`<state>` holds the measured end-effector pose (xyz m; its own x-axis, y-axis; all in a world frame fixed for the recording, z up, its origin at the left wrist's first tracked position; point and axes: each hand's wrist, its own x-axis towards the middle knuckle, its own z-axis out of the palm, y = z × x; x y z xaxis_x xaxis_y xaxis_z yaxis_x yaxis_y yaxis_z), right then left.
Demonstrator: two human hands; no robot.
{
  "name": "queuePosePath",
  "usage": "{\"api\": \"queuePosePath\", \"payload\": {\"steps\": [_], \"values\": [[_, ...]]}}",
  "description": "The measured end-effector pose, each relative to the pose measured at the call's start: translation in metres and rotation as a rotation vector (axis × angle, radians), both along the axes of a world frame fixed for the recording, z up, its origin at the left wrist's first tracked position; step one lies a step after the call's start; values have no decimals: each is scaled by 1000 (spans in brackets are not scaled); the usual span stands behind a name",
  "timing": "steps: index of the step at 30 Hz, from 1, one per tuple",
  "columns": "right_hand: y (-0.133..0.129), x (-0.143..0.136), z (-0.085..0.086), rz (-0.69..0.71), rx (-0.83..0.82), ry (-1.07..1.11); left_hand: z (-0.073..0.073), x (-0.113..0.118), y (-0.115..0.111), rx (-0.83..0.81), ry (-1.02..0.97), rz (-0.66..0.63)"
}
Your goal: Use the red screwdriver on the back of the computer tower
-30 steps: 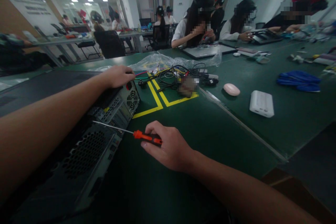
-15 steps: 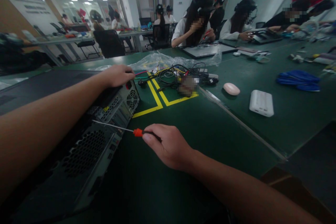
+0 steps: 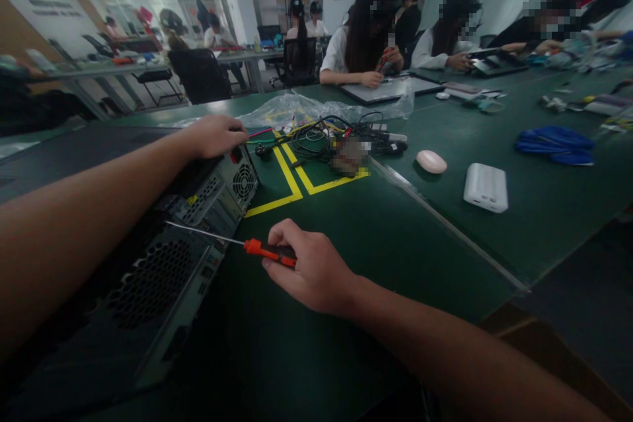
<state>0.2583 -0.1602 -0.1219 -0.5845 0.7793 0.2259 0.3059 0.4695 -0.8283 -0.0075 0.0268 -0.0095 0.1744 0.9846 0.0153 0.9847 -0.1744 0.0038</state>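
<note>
A dark computer case (image 3: 153, 283) lies at the left, its metal back panel with vents and ports facing right. My left hand (image 3: 215, 135) bears on the case's far upper edge, with bent fingers gripping round the corner; their tips are partly hidden. A screwdriver (image 3: 271, 253) with an orange and black handle is held in my right hand (image 3: 316, 267), thumb below the handle and forefinger arched above. Its long thin shaft points left to the back panel, near the slot covers. In the dim light I cannot tell whether the tip sits in a screw.
Behind the case lie tangled cables (image 3: 321, 138) and a clear plastic sheet (image 3: 316, 105). Yellow tape (image 3: 291, 175) marks the green table. To the right are a pink oval object (image 3: 431, 161), a white box-shaped device (image 3: 486, 187) and a blue bundle (image 3: 554, 145). Several people work across the table.
My right fingers have loosened and shifted on the screwdriver, baring more of the handle. The shaft still points at the back panel. My left hand keeps its place on the case; the view shifts slightly.
</note>
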Motion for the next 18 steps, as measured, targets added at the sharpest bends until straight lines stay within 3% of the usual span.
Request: {"api": "queuePosePath", "payload": {"steps": [18], "values": [[2,2,4,-17,4,-12,4,8,-7,-32,29,20]]}}
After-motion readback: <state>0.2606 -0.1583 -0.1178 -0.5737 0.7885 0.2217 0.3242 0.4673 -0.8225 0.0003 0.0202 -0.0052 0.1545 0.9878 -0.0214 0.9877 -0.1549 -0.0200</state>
